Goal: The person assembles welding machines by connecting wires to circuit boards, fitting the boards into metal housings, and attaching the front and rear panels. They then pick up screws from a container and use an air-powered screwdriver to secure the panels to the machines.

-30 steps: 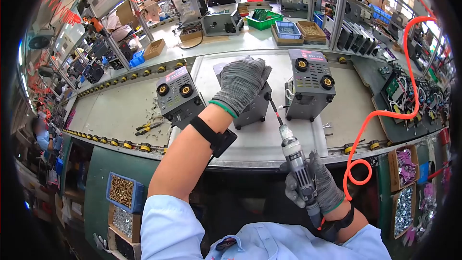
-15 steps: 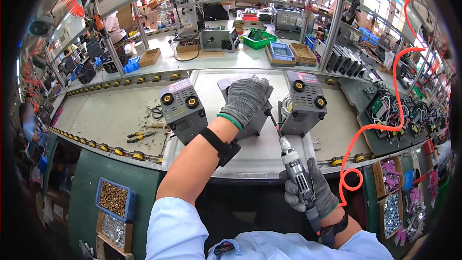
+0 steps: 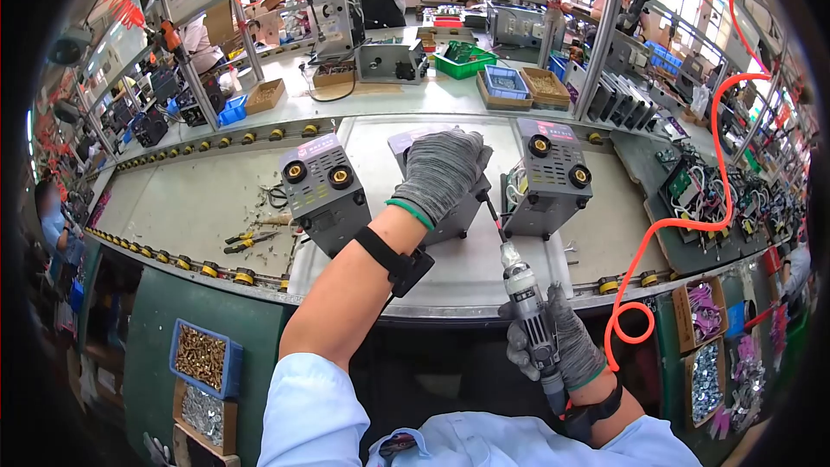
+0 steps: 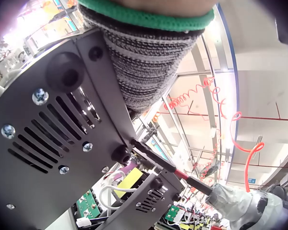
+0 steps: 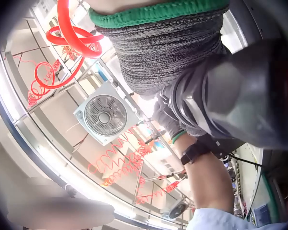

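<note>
In the head view my gloved left hand grips the top of the middle grey metal box, its fingertips hidden at the far side. My gloved right hand holds a power screwdriver around its body. The long dark bit reaches the box's edge beside a black rubber foot, as the left wrist view shows. Slots and several screws mark that panel. Similar boxes stand on either side: one left with two brass-centred sockets, one right with open side and wiring.
Yellow-handled pliers and scattered screws lie left of the boxes. An orange hose hangs on the right, by circuit boards. A blue bin of brass-coloured parts is at lower left. Metal posts rise behind the bench.
The head view has shifted, so the boxes sit lower in it than a second ago. Both hands keep their hold, and the bit stays at the middle box's edge.
</note>
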Tool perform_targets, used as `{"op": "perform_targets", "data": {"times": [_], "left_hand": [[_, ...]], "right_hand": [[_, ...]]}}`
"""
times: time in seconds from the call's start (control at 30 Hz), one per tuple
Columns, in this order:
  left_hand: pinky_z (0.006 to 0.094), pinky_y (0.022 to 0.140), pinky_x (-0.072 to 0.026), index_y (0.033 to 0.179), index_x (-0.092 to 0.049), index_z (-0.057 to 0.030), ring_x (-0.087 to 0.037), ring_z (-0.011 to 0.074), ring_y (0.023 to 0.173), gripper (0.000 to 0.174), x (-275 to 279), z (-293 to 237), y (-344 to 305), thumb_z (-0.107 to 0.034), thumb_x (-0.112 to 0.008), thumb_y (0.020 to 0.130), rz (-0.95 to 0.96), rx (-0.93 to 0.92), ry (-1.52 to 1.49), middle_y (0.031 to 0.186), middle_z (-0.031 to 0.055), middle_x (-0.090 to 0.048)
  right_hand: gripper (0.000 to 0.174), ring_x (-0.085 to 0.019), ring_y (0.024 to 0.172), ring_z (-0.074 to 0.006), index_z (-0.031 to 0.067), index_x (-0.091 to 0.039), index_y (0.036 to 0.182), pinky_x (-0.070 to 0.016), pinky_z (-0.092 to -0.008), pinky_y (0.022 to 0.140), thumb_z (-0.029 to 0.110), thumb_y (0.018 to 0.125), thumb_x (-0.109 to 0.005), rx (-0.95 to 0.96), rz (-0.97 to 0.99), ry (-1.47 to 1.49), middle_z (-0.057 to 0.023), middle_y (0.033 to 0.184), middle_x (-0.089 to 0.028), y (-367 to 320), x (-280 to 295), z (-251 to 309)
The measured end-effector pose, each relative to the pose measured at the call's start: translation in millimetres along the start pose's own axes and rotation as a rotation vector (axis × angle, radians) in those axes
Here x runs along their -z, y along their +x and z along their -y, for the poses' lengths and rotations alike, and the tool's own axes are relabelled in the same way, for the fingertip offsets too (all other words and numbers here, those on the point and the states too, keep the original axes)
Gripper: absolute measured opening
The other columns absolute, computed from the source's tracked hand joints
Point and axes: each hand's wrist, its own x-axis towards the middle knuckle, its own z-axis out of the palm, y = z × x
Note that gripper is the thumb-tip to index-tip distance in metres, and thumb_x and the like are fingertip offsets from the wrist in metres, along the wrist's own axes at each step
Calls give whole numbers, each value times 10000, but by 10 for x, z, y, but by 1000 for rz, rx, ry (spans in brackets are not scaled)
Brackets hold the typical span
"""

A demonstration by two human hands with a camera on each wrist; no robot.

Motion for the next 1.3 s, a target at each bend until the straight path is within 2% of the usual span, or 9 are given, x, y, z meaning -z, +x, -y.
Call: {"op": "perform_targets", "data": {"times": [0.23, 0.3, 0.4, 0.7, 0.83, 0.9, 1.13, 1.3], "left_hand": [[479, 711, -548, 892, -700, -75, -695, 343, 765, 431, -12, 34, 7, -448, -511, 995, 22, -6, -28, 763, 169, -680], [484, 707, -547, 893, -699, -77, -695, 344, 758, 430, -65, 58, 12, -449, -509, 995, -31, -37, -27, 750, 164, -679], [484, 709, -547, 899, -699, -81, -695, 345, 757, 426, -81, 78, 37, -448, -508, 996, -12, -37, -5, 750, 160, -681], [473, 728, -549, 907, -705, -74, -702, 337, 777, 437, -91, 102, 55, -450, -502, 997, 2, -35, -28, 772, 154, -693], [472, 737, -549, 913, -706, -74, -704, 334, 787, 435, -91, 125, 44, -445, -496, 1000, -52, -48, 5, 792, 159, -700], [478, 738, -547, 910, -706, -76, -703, 336, 793, 428, -88, 120, 58, -437, -495, 1000, 4, -32, 14, 802, 164, -701], [482, 737, -546, 913, -703, -81, -705, 338, 799, 423, -77, 127, 26, -442, -500, 998, -81, -59, -3, 806, 157, -705], [485, 734, -548, 937, -699, -85, -706, 340, 803, 413, -45, 114, 17, -441, -499, 1000, -36, -45, -13, 803, 149, -707]], "right_hand": [[861, -635, 577, -273, -27, -561, 1259, -503, -324, 359, 757, 913, -479, -19, -19, 13, -128, 744, -637, 9, -45, 43], [871, -635, 578, -285, -29, -557, 1264, -500, -336, 351, 762, 910, -476, -22, 17, 43, -138, 749, -640, 33, -7, 37], [886, -643, 628, -288, -12, -512, 1316, -535, -343, 385, 772, 908, -454, -46, 64, 42, -131, 784, -635, 37, 37, 56], [904, -647, 629, -307, -28, -503, 1316, -531, -364, 365, 776, 906, -458, -60, 109, 141, -143, 788, -639, 66, 43, 66], [884, -647, 598, -300, -53, -531, 1281, -532, -346, 364, 753, 922, -467, -50, 107, 161, -148, 768, -646, 58, -53, 84], [886, -643, 598, -291, -47, -534, 1284, -520, -332, 359, 758, 920, -465, -36, 103, 103, -135, 774, -649, 56, -56, 102], [888, -634, 604, -280, -33, -537, 1291, -524, -353, 374, 767, 916, -457, -57, 125, 127, -124, 778, -651, 68, -25, 80], [893, -632, 602, -282, -28, -525, 1306, -520, -358, 373, 771, 911, -461, -40, 84, 93, -124, 777, -646, 60, -51, 83]]}}
